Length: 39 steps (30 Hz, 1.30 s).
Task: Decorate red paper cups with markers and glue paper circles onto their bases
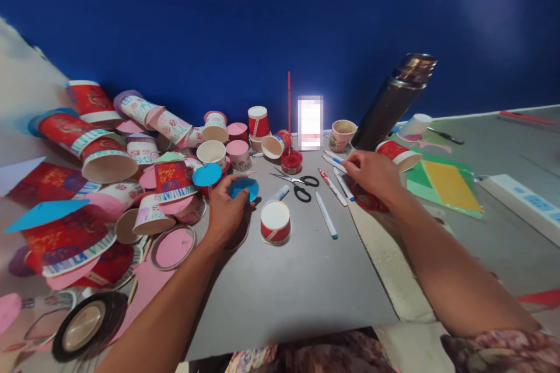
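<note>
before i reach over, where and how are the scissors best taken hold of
The scissors are probably best held by their black handle loops, coming from the right hand's side. They lie on the table with the loops toward that hand and the slightly parted blades pointing left, so this way keeps clear of the tips.

Bright blue paper disc (245, 187), round, gripped at its edge in left hand (230, 208). Slim white marker (333, 160) lies slantwise at right hand (371, 173).

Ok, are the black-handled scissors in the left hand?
No, the black-handled scissors lie on the grey table, apart from the left hand, which holds a round blue piece.
</note>
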Motion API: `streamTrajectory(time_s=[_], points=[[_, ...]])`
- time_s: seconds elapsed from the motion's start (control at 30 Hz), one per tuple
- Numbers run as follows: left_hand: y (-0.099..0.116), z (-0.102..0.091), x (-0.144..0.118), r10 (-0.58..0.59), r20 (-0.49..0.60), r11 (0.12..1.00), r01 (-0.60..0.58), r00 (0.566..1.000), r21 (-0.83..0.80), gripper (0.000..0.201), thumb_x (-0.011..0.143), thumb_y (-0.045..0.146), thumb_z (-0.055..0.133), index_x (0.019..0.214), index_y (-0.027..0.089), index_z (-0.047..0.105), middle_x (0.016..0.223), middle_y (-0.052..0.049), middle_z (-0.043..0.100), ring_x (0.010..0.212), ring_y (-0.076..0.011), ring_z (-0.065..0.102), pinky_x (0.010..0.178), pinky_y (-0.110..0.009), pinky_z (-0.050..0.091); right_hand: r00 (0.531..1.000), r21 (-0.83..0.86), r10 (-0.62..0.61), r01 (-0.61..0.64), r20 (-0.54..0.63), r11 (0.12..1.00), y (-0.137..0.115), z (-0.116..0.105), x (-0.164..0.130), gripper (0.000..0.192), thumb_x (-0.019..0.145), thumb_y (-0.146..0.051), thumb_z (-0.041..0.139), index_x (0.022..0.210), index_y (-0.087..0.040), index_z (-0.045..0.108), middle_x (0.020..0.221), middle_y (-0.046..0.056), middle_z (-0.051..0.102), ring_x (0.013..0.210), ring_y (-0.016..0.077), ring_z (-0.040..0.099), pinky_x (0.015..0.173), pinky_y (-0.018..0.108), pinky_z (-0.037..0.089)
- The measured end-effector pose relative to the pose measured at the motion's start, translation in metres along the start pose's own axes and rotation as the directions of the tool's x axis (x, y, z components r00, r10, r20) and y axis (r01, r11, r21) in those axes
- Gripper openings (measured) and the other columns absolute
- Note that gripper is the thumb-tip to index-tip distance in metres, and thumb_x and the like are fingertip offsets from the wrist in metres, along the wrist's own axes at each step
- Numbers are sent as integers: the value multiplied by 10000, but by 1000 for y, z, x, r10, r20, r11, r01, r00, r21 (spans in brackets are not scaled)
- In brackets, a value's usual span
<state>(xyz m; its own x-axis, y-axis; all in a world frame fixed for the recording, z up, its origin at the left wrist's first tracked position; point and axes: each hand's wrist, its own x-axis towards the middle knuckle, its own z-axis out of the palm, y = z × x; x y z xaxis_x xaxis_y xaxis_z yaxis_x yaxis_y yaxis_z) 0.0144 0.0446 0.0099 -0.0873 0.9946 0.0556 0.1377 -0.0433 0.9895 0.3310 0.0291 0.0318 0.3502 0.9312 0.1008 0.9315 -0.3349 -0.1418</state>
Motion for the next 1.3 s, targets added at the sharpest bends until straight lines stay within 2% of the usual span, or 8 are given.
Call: streamTrajectory(time_s=[0.27, 0.5, 0.67, 0.77, 0.87, 0.97, 1.1, 1.3], points=[[4, 3, -11, 32, 26, 998, -31, 999, -60, 358, 735, 127, 620, 1080, 177, 697, 982, -71, 745, 659, -154, 688, 516, -260, 609, 944, 115, -330, 329, -11, 937, -17, 16, -22, 333, 972, -456, 548, 911, -217, 771, 849, 103, 799, 785, 295, 714, 669, 353, 391], [18, -5, -6, 149, -13, 984, -150, 989, -92, 415, 671, 99, 648, 1071, 202, 684, 1035, -42, 727, 769, -161, 703, 606, -287, 648, 938, 223, -328, 346, -113, 911, -19, 23, -25, 331, 918, -518, 553, 815, -256, 727, 749, 96, 764, 730, 313, 686, 665, 385, 408], [55, -27, -14, 191, -45, 928, -196, 980, -318, 393, 655, 180, 741, 1038, 208, 655, 906, -3, 734, 738, -186, 743, 645, -351, 666, 939, 346, -251, 322, -235, 881, -14, -4, -23, 282, 914, -454, 553, 840, -238, 717, 853, 114, 783, 760, 277, 682, 691, 371, 434], [67, -46, -39, 86, 26, 929, -71, 996, -363, 373, 663, 238, 789, 1011, 203, 661, 852, -11, 750, 701, -212, 754, 528, -309, 629, 961, 329, -226, 268, -161, 906, -7, -33, -20, 248, 923, -400, 568, 807, -237, 715, 827, 109, 783, 718, 257, 653, 669, 359, 411], [62, -60, -74, -41, 15, 942, 43, 999, -333, 372, 666, 257, 845, 990, 189, 676, 786, -11, 733, 696, -239, 760, 445, -268, 576, 974, 151, -227, 224, 2, 963, -6, -54, -22, 252, 948, -361, 577, 818, -219, 740, 823, 114, 781, 706, 238, 629, 634, 344, 356], [47, -66, -103, -178, 11, 929, 172, 984, -328, 331, 633, 267, 898, 865, 165, 685, 783, -34, 743, 726, -247, 760, 439, -258, 580, 965, 37, -255, 253, 57, 967, -11, -57, -31, 264, 972, -386, 576, 912, -219, 770, 857, 89, 780, 742, 230, 625, 622, 323, 321], [23, -67, -130, -392, 66, 819, 381, 918, -430, 370, 578, 251, 944, 819, 169, 676, 794, -37, 765, 752, -247, 775, 471, -240, 592, 934, -11, -322, 328, 157, 945, -4, -42, -48, 231, 935, -398, 628, 833, -247, 771, 834, 52, 774, 789, 233, 658, 604, 301, 290], [22, -62, -152, -532, 48, 719, 481, 845, -502, 454, 494, 194, 971, 787, 193, 624, 796, -49, 797, 701, -244, 773, 534, -268, 618, 999, -60, -33, 32, -28, 998, 49, -29, -88, 331, 972, -449, 507, 898, -238, 752, 832, 78, 776, 739, 253, 669, 583, 307, 293]])
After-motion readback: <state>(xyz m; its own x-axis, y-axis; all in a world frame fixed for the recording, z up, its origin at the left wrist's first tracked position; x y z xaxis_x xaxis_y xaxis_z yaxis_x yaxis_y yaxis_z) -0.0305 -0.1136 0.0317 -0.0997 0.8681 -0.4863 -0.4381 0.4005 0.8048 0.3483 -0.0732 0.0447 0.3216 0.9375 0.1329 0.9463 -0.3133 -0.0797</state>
